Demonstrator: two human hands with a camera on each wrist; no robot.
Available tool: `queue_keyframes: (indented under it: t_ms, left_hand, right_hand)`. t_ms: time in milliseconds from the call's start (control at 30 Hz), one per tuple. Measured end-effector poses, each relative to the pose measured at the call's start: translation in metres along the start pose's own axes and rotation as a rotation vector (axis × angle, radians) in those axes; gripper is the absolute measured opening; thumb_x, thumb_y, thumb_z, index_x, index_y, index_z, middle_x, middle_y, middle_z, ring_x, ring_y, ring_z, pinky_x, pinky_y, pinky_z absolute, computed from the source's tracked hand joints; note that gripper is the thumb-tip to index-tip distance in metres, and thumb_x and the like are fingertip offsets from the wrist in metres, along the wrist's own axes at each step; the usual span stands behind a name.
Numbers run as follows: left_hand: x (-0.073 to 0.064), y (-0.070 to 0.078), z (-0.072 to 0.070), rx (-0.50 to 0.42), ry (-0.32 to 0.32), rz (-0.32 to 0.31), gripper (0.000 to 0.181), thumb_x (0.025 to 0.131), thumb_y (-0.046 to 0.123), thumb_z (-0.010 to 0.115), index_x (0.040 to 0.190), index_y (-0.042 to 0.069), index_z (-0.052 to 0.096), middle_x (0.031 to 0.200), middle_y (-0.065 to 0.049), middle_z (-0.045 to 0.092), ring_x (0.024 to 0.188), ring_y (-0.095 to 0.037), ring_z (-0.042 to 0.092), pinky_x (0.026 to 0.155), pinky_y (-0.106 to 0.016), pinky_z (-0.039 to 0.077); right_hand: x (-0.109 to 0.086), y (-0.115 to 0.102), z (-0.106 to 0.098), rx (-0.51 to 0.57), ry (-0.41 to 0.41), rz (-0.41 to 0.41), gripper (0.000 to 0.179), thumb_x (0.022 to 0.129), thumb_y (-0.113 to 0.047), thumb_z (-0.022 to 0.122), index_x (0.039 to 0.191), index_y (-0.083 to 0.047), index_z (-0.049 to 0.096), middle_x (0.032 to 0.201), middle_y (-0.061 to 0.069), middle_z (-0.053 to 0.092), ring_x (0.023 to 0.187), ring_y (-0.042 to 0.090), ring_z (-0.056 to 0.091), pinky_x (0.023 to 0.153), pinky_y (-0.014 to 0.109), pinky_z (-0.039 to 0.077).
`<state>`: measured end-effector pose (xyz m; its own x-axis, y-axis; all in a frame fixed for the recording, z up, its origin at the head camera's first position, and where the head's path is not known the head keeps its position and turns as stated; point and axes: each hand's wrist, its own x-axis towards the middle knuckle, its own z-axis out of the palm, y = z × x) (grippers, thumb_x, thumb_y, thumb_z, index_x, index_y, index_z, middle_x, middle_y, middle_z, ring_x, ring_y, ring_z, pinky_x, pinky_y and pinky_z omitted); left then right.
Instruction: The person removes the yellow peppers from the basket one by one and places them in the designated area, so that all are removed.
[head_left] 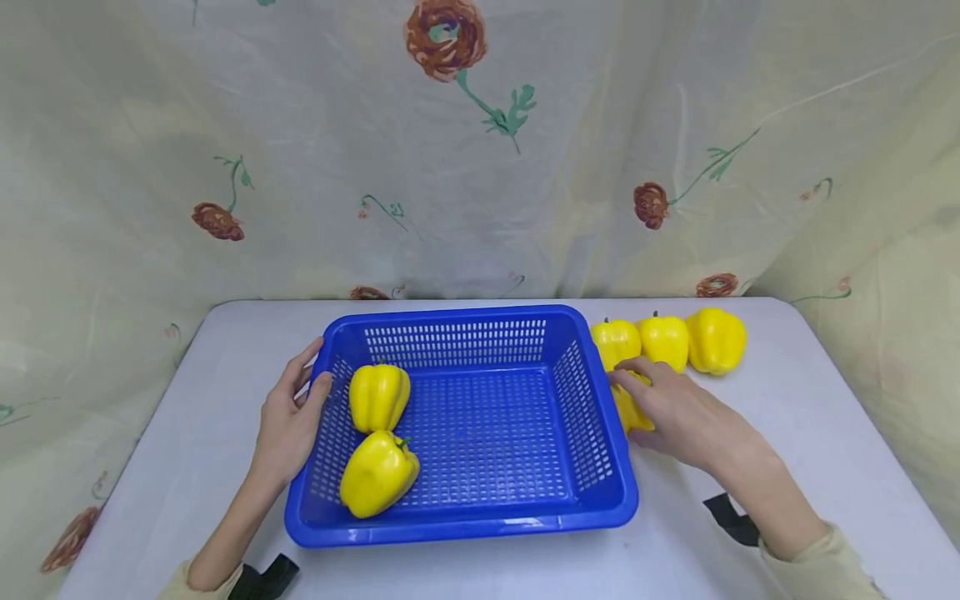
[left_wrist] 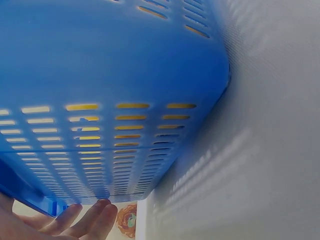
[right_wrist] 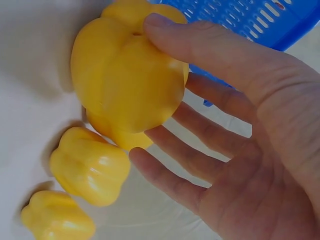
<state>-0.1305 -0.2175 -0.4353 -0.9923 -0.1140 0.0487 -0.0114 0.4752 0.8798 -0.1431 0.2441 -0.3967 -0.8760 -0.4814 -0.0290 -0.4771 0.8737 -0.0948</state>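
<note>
A blue plastic basket (head_left: 461,531) with slotted walls stands on the table. My left hand (head_left: 288,421) grips its left rim, thumb at the top edge and fingers along the outside. Two yellow bell peppers lie inside by the left wall: one (head_left: 378,398) farther back, the other (head_left: 377,475) tilted near the front. Just outside the right wall, my right hand (head_left: 678,408) holds another yellow bell pepper (right_wrist: 127,75) between thumb and fingers. That hand partly covers this pepper in the head view.
Behind my right hand, three yellow bell peppers (head_left: 663,340) stand in a row on the white table (head_left: 810,433), the leftmost close against the basket. A flower-patterned curtain (head_left: 525,192) hangs behind the table. Black straps (head_left: 731,518) show near both wrists.
</note>
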Motion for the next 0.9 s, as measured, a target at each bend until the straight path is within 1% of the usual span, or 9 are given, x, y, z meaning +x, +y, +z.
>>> queue_keyframes:
  t_ms: [200,300,400,500,600,733,900]
  left_hand:
    - [-0.001,-0.001,0.002,-0.007,-0.004,0.005,0.057,0.116,0.025,0.046,0.170,0.016,0.032,0.167,-0.025,0.047,0.145,-0.049,0.058,0.108,-0.055,0.056]
    - [-0.001,-0.001,0.002,-0.009,-0.003,0.010,0.056,0.116,0.025,0.046,0.170,0.016,0.033,0.166,-0.026,0.047,0.145,-0.049,0.058,0.107,-0.056,0.056]
    - [-0.001,-0.002,0.003,-0.010,-0.002,0.015,0.056,0.116,0.026,0.046,0.170,0.016,0.033,0.167,-0.026,0.047,0.144,-0.049,0.058,0.107,-0.055,0.056]
    - [0.000,-0.003,0.003,-0.006,-0.001,0.018,0.056,0.117,0.027,0.045,0.170,0.016,0.034,0.167,-0.025,0.046,0.145,-0.049,0.058,0.107,-0.055,0.056]
    - [0.001,-0.003,0.003,-0.005,0.000,0.021,0.055,0.116,0.027,0.045,0.169,0.015,0.034,0.167,-0.025,0.046,0.147,-0.049,0.056,0.109,-0.055,0.055]
    - [0.001,-0.002,0.004,-0.007,-0.004,0.018,0.056,0.116,0.027,0.046,0.170,0.015,0.034,0.167,-0.025,0.046,0.146,-0.048,0.057,0.109,-0.055,0.055]
    - [0.003,-0.002,0.003,-0.003,0.003,0.018,0.056,0.116,0.027,0.045,0.170,0.016,0.034,0.167,-0.025,0.047,0.144,-0.048,0.058,0.110,-0.055,0.054]
  right_hand:
    - [-0.001,-0.002,-0.003,-0.016,-0.019,0.005,0.077,0.077,-0.013,0.098,0.145,-0.003,0.063,0.146,0.025,0.063,0.128,0.043,0.066,0.104,0.060,0.061]
    - [-0.001,-0.005,-0.008,-0.045,-0.009,-0.003,0.076,0.077,-0.014,0.098,0.144,-0.002,0.064,0.146,0.025,0.063,0.127,0.043,0.067,0.104,0.059,0.062]
    - [0.000,-0.009,-0.016,-0.078,0.021,-0.012,0.063,0.079,-0.016,0.097,0.135,-0.003,0.069,0.143,0.022,0.066,0.126,0.042,0.067,0.103,0.060,0.062]
    - [0.003,-0.015,-0.027,-0.104,0.052,-0.018,0.050,0.085,-0.018,0.093,0.129,-0.003,0.072,0.141,0.020,0.067,0.126,0.041,0.067,0.102,0.063,0.061]
    - [0.006,-0.023,-0.040,-0.126,0.090,-0.032,0.046,0.091,-0.019,0.088,0.131,-0.004,0.071,0.141,0.020,0.067,0.127,0.041,0.067,0.102,0.065,0.061]
    - [0.013,-0.038,-0.053,-0.123,0.141,-0.079,0.043,0.096,-0.019,0.082,0.135,-0.006,0.068,0.145,0.018,0.065,0.130,0.040,0.066,0.103,0.063,0.061]
    - [0.030,-0.066,-0.060,-0.087,0.161,-0.204,0.049,0.097,-0.024,0.082,0.142,-0.012,0.064,0.157,0.015,0.057,0.141,0.038,0.060,0.111,0.060,0.058]
